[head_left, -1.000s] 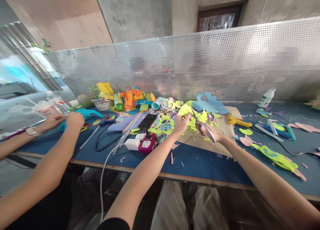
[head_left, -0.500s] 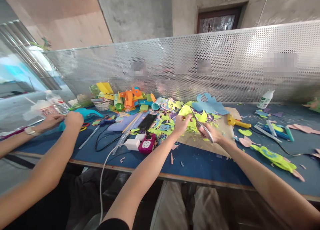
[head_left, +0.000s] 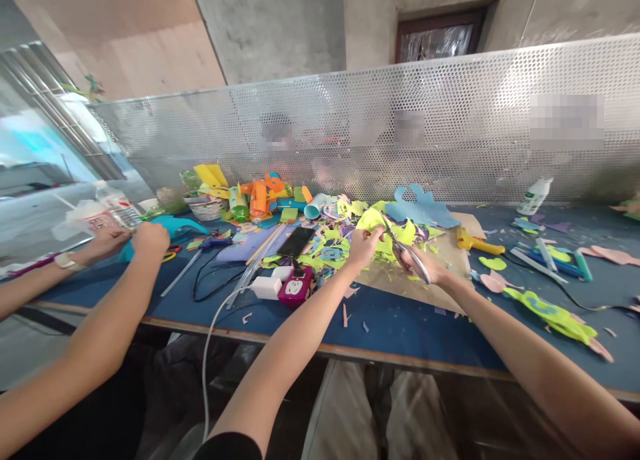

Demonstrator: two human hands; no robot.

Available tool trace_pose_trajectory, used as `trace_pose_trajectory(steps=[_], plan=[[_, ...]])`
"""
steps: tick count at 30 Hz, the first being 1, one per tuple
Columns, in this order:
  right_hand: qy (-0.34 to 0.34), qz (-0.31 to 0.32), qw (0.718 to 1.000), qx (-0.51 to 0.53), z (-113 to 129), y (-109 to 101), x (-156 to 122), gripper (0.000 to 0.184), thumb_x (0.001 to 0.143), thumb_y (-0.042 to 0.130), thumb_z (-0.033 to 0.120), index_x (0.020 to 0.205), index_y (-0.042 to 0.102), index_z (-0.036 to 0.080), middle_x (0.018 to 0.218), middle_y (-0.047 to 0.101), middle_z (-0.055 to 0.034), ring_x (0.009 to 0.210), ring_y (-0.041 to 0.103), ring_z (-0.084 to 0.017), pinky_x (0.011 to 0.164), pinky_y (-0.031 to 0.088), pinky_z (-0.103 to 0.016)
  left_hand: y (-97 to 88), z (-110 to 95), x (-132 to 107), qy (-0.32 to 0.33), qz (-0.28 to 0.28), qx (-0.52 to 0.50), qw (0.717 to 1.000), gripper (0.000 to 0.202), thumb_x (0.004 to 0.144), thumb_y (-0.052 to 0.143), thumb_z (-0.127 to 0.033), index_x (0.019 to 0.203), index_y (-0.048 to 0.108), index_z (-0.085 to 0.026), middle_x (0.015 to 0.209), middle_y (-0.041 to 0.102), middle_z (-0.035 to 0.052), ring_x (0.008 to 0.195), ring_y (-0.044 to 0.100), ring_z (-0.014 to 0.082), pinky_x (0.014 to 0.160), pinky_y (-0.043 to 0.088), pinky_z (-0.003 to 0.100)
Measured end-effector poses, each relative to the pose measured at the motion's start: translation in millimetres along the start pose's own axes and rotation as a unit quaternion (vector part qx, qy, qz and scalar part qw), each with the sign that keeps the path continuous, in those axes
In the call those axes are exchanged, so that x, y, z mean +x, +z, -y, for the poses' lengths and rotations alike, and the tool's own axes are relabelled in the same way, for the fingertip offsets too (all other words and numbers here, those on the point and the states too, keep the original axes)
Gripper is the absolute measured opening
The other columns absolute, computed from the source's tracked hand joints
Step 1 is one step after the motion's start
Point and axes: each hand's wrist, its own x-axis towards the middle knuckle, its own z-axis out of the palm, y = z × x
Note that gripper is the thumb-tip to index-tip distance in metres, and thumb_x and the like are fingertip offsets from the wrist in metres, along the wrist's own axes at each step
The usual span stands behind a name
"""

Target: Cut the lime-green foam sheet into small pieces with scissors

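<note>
The left hand (head_left: 363, 245) pinches the near edge of a yellow-green sheet (head_left: 371, 220). The right hand (head_left: 426, 267) is closed through the handles of the scissors (head_left: 406, 249), and the blades angle up and away toward the sheet, just right of the left fingers. I cannot tell how far apart the blades stand.

The left fingertips sit very close to the blades, so the likeliest mishap is a nick if the sheet gets fed in too far. The floppy sheet could also buckle between the blades and send the cut off line. The loose scraps (head_left: 325, 247) heaped beyond and left of the left hand could snag the sheet or hide a wanted piece. Offcuts lie on the brown paper (head_left: 395, 287) under both hands on the desk (head_left: 400, 330).

Against the earlier frames little differs. Both hands keep their place, with the scissors at much the same slant. A co-worker's hand (head_left: 149, 237), far to the left, also stays put.
</note>
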Motion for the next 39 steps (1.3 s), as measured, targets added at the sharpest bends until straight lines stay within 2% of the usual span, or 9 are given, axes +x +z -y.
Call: trace_pose_trajectory(steps=[4, 9, 13, 18, 24, 28, 32, 36, 39], plan=[[-0.006, -0.025, 0.999, -0.037, -2, 1, 0, 0.063, 0.077, 0.031, 0.085, 0.07, 0.043, 0.024, 0.057, 0.044, 0.0016, 0.048, 0.036, -0.013, 0.046, 0.035, -0.031, 1.9, 0, 1, -0.009, -0.006, 0.0, 1.0, 0.047, 0.087, 0.055, -0.05, 0.055, 0.059, -0.016, 0.043, 0.032, -0.0042, 0.044, 0.034, 0.0087, 0.051, 0.025, 0.027], [0.014, -0.051, 0.997, -0.058, 5, 6, 0, 0.053, 0.085, 0.037, 0.074, 0.069, 0.042, 0.024, 0.051, 0.047, 0.0011, 0.045, 0.041, -0.015, 0.046, 0.037, -0.031, 3.4, -3, 4, -0.021, -0.017, -0.01, 1.0, 0.046, 0.085, 0.057, -0.051, 0.054, 0.058, -0.017, 0.043, 0.036, -0.0026, 0.047, 0.042, 0.0107, 0.051, 0.028, 0.027], [0.005, -0.059, 0.997, -0.053, 12, 7, 1, 0.055, 0.084, 0.035, 0.078, 0.071, 0.042, 0.024, 0.052, 0.049, -0.0003, 0.046, 0.045, -0.016, 0.048, 0.04, -0.033, 2.4, -5, 7, -0.028, -0.017, -0.018, 0.999, 0.045, 0.085, 0.058, -0.051, 0.056, 0.058, -0.017, 0.045, 0.04, -0.0017, 0.051, 0.046, 0.0119, 0.052, 0.03, 0.026], [-0.015, -0.034, 0.999, -0.022, 12, 4, 1, 0.061, 0.077, 0.034, 0.084, 0.079, 0.046, 0.025, 0.064, 0.049, -0.0013, 0.054, 0.046, -0.018, 0.052, 0.044, -0.035, 1.2, -6, 9, -0.025, 0.027, -0.021, 0.999, 0.046, 0.085, 0.057, -0.052, 0.055, 0.055, -0.017, 0.046, 0.039, -0.0028, 0.049, 0.042, 0.0106, 0.053, 0.03, 0.026], [0.015, -0.031, 0.999, -0.006, 11, 2, -1, 0.065, 0.077, 0.03, 0.084, 0.094, 0.051, 0.025, 0.068, 0.049, -0.002, 0.056, 0.048, -0.021, 0.055, 0.047, -0.038, 0.0, -7, 7, 0.013, 0.066, -0.027, 0.997, 0.042, 0.088, 0.056, -0.044, 0.057, 0.054, -0.016, 0.053, 0.048, -0.0017, 0.054, 0.046, 0.0108, 0.058, 0.033, 0.027], [0.005, -0.024, 1.0, -0.017, 10, 2, -1, 0.063, 0.08, 0.03, 0.082, 0.096, 0.051, 0.025, 0.068, 0.049, -0.0014, 0.056, 0.046, -0.021, 0.056, 0.047, -0.038, -1.8, -10, 6, 0.01, 0.08, -0.029, 0.996, 0.043, 0.089, 0.054, -0.043, 0.056, 0.052, -0.017, 0.051, 0.043, -0.0025, 0.051, 0.042, 0.0101, 0.056, 0.03, 0.027], [0.0, -0.022, 1.0, -0.01, 7, 1, -1, 0.06, 0.081, 0.03, 0.081, 0.092, 0.05, 0.025, 0.07, 0.049, -0.0018, 0.058, 0.047, -0.021, 0.056, 0.046, -0.038, -1.4, -12, 4, -0.014, 0.097, -0.048, 0.994, 0.048, 0.09, 0.054, -0.046, 0.053, 0.04, -0.018, 0.048, 0.033, -0.0045, 0.046, 0.032, 0.008, 0.052, 0.025, 0.028], [-0.004, -0.025, 1.0, -0.001, 4, 2, -1, 0.057, 0.082, 0.031, 0.08, 0.085, 0.047, 0.025, 0.064, 0.048, -0.0004, 0.055, 0.045, -0.019, 0.053, 0.045, -0.037, 0.3, -14, 3, -0.002, 0.093, -0.068, 0.993, 0.048, 0.091, 0.053, -0.044, 0.054, 0.037, -0.018, 0.049, 0.031, -0.0046, 0.046, 0.03, 0.0078, 0.052, 0.024, 0.028], [-0.009, -0.041, 0.999, 0.005, 1, 6, 0, 0.058, 0.081, 0.032, 0.08, 0.087, 0.048, 0.024, 0.065, 0.049, -0.0001, 0.053, 0.045, -0.018, 0.052, 0.045, -0.036, 0.0, -15, 3, 0.008, 0.089, -0.079, 0.993, 0.047, 0.091, 0.054, -0.042, 0.054, 0.036, -0.019, 0.049, 0.03, -0.0046, 0.046, 0.029, 0.0081, 0.053, 0.023, 0.029]])
